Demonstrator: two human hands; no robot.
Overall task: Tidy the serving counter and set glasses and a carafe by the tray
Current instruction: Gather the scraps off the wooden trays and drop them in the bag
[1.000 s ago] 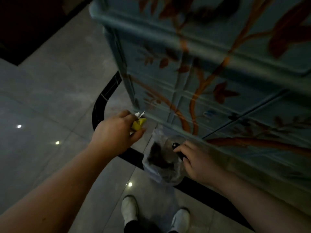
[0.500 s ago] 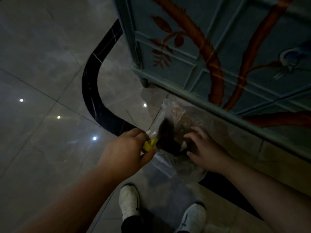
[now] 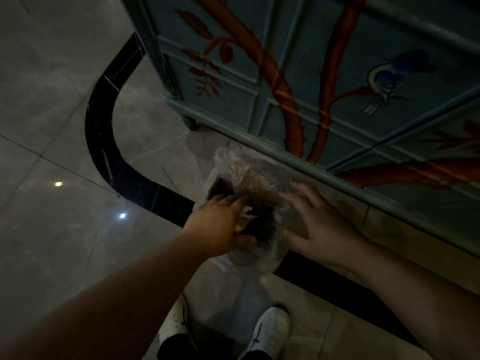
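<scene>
A clear plastic rubbish bag (image 3: 249, 175) stands on the floor against the cabinet base, its mouth open and dark inside. My left hand (image 3: 220, 224) is at the bag's mouth, closed on a small yellow and white scrap (image 3: 241, 223) that sits just over the opening. My right hand (image 3: 319, 224) rests on the bag's right side with fingers spread, pressing the plastic back. No glasses, carafe or tray are in view.
A blue painted cabinet (image 3: 324, 81) with orange branches and a bird fills the upper right. The floor is grey tile with a curved black inlay band (image 3: 104, 141). My two white shoes (image 3: 270, 331) stand just below the bag.
My left hand has carried the yellow scrap down and right from beside the cabinet corner to the bag's mouth. My right hand shifted to the bag's side. The view has tilted downward.
</scene>
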